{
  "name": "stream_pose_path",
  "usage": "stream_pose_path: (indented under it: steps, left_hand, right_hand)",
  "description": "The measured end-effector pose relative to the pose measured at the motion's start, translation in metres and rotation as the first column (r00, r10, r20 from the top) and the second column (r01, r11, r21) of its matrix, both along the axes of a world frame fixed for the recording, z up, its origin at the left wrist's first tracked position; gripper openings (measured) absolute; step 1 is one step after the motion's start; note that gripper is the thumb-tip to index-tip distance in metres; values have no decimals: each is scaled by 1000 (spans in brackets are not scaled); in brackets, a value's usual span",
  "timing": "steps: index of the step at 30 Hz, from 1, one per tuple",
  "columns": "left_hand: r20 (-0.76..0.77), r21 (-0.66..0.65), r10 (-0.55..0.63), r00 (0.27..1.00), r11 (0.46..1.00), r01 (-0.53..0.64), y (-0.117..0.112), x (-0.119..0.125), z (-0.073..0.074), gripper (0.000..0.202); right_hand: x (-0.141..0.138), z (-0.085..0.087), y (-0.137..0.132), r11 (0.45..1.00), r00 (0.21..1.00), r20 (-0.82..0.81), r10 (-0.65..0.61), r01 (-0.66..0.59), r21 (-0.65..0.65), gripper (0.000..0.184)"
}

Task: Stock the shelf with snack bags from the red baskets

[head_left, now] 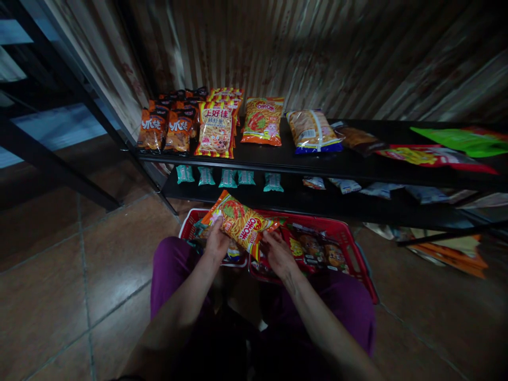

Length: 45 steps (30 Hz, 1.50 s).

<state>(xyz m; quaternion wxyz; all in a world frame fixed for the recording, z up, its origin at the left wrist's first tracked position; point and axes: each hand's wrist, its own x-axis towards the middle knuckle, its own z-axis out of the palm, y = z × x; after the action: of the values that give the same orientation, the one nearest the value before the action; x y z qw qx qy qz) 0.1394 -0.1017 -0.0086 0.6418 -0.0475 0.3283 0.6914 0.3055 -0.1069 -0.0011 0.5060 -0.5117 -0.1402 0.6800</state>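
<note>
Both left hand [216, 244] and right hand [279, 255] grip one Mimi snack bag [241, 221] before the black shelf [273, 165]. Light pressure should prevent crushing.

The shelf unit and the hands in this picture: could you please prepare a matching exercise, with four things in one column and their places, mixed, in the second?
Things
1. orange-and-yellow snack bag
2. teal packets
3. bright green bag
4. black-and-orange bags

Places
A. left end of the upper shelf
B. held between the left hand and the right hand
C. toward the right end of the upper shelf
D. on the lower shelf

Right pairs: 1-B, 2-D, 3-C, 4-A
</note>
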Motion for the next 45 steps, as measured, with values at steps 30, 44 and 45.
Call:
stream_pose_path:
  steps: [30, 44, 45]
  left_hand:
    - [90, 148, -268, 959, 956, 253, -38, -15, 12, 37]
    - [-41, 119, -345, 938, 930, 347, -57, 16, 2, 45]
    - [-39, 113, -334, 942, 935, 337, -56, 18, 3, 45]
  right_hand:
    - [40, 62, 42, 955, 961, 276, 2, -84, 286, 31]
    - [50, 149, 78, 511, 558, 634, 535, -811, 283, 14]
    - [50, 150, 81, 511, 557, 635, 535, -812, 282, 14]
